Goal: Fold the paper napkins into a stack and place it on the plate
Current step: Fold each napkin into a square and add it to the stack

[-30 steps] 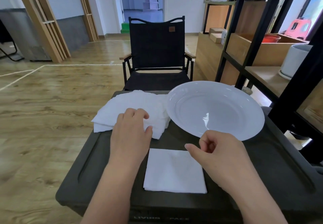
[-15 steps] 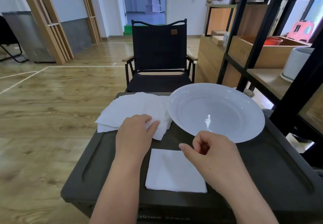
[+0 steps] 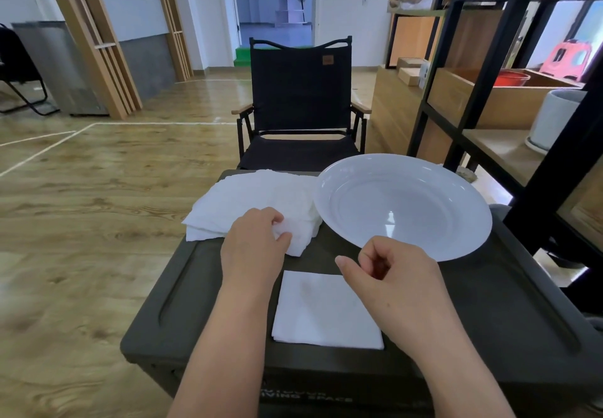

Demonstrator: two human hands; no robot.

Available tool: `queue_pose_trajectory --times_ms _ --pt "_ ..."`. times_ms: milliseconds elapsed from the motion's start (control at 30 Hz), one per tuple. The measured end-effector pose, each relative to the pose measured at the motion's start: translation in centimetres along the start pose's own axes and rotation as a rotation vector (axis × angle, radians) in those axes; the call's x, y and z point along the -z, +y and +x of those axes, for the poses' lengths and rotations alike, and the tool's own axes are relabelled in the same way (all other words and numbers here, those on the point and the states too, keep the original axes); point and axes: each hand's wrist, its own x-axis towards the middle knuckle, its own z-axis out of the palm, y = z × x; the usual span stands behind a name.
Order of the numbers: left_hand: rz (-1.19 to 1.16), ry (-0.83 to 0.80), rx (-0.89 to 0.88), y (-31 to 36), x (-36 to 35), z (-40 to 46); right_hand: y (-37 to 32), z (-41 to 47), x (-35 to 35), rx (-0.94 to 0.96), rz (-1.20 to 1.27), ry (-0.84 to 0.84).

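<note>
A pile of unfolded white paper napkins (image 3: 248, 199) lies at the far left of a dark box lid (image 3: 489, 303). My left hand (image 3: 253, 244) pinches the near edge of the top napkin between thumb and fingers. One folded white napkin (image 3: 321, 313) lies flat on the lid near me. My right hand (image 3: 391, 284) hovers over the folded napkin's far right corner, fingers loosely curled and holding nothing. A large white plate (image 3: 404, 205) sits at the far right of the lid with nothing on it.
A black folding chair (image 3: 300, 104) stands just beyond the box. A black-framed wooden shelf (image 3: 489, 91) with a white pot (image 3: 554, 117) rises close on the right. Wooden floor lies to the left.
My left hand has drawn back slightly and closed its thumb and fingers on the top napkin's edge. My right hand has stayed almost still above the folded napkin.
</note>
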Motion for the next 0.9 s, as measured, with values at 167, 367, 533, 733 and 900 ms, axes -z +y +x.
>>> queue_pose_trajectory --times_ms 167,367,533,733,900 --pt "0.022 0.032 0.007 -0.1 -0.1 0.0 0.2 0.1 0.1 -0.008 0.009 0.009" --pt "-0.007 0.087 0.010 -0.1 0.1 -0.1 0.3 0.1 0.2 -0.010 0.036 0.010" --pt "-0.279 0.176 -0.011 1.0 2.4 -0.8 0.6 0.3 0.4 -0.009 0.012 0.034" --pt "-0.805 -0.035 0.056 2.6 8.4 -4.3 0.3 0.6 0.4 -0.041 0.082 -0.079" --pt "-1.092 -0.229 0.169 3.2 9.6 -4.8 -0.2 0.4 0.9 -0.025 0.293 -0.265"
